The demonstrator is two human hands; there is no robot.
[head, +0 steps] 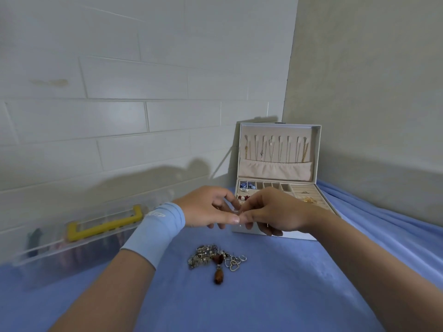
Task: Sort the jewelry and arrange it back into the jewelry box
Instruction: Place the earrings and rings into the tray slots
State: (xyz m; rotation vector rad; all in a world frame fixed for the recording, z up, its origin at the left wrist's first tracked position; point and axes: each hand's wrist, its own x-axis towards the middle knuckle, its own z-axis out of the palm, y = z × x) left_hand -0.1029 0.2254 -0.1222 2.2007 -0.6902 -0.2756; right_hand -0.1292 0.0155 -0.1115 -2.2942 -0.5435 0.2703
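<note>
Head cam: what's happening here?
A person is sorting jewelry. The left hand and right hand meet before the open jewelry box, fingertips pinching a small piece, too small to identify. A tangled jewelry pile lies on the blue cloth; necklaces hang in the lid.
</note>
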